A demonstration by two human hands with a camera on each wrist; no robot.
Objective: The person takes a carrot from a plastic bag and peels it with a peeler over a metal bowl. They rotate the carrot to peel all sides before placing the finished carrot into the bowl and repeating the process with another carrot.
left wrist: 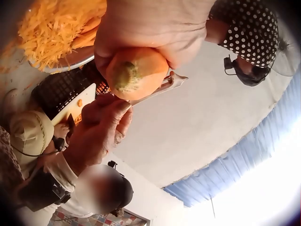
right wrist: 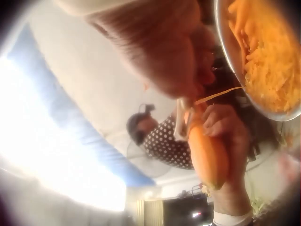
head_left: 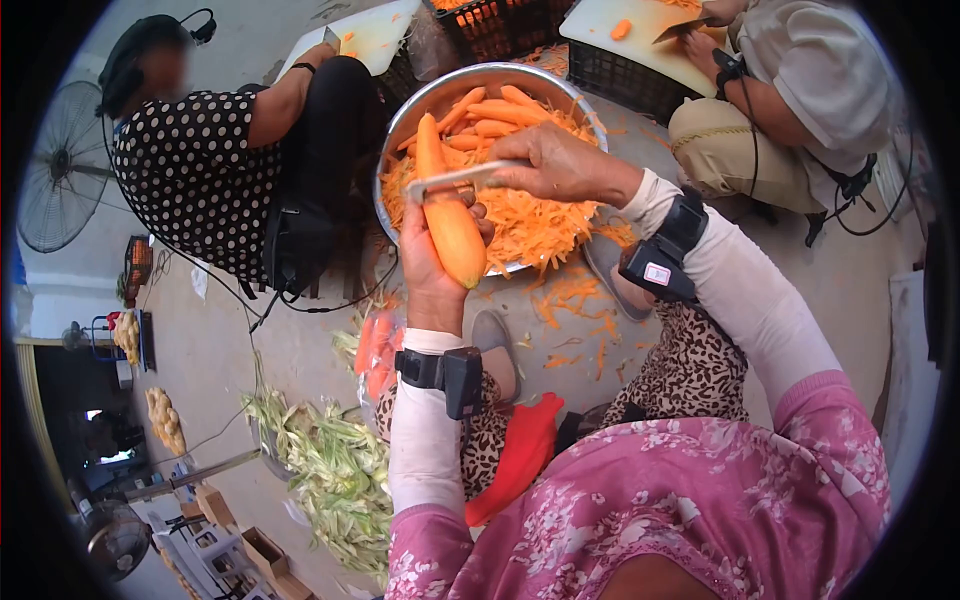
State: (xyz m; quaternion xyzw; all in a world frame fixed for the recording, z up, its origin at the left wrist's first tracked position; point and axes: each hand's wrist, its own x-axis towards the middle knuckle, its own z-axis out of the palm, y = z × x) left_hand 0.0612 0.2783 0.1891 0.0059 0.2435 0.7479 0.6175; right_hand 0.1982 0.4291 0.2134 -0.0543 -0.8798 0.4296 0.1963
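Observation:
A long peeled carrot lies in the left hand, whose fingers curl round its side; its blunt green-tinged end shows in the left wrist view. The right hand pinches the handle of a pale peeler, and the blade end lies across the carrot's upper half. In the right wrist view the peeler touches the carrot, with a thin orange strip beside it. Below both hands is a metal basin holding whole carrots and a heap of orange peelings.
A person in a dotted top sits at the left, another in a pale shirt at the right, each by a cutting board on a crate. Green husks and a bag of carrots lie on the floor nearby.

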